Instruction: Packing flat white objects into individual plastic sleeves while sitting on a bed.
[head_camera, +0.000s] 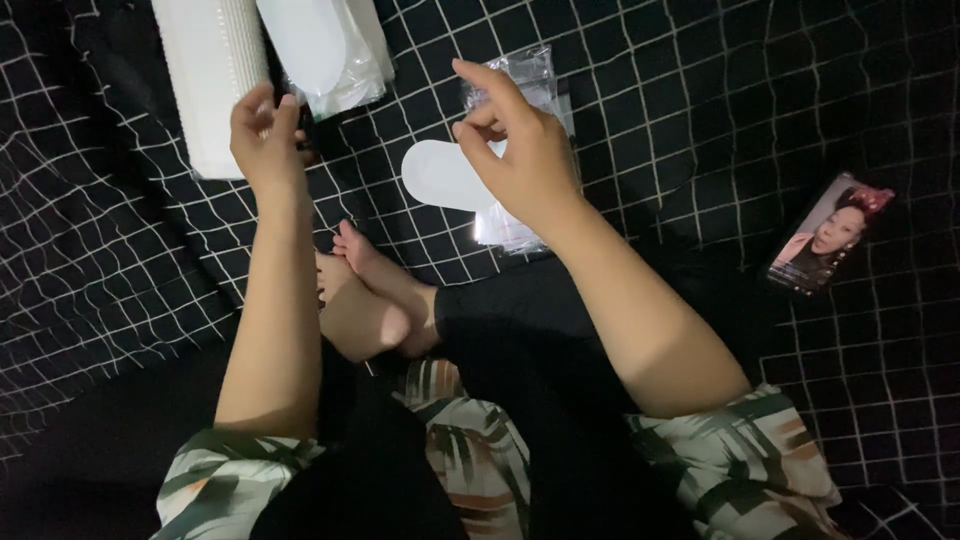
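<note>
Sheet (700, 120): black with white grid; insole (440, 175), roll (205, 70): white; bags (520, 80): clear; shirt (740, 450): white with green leaf print.
</note>
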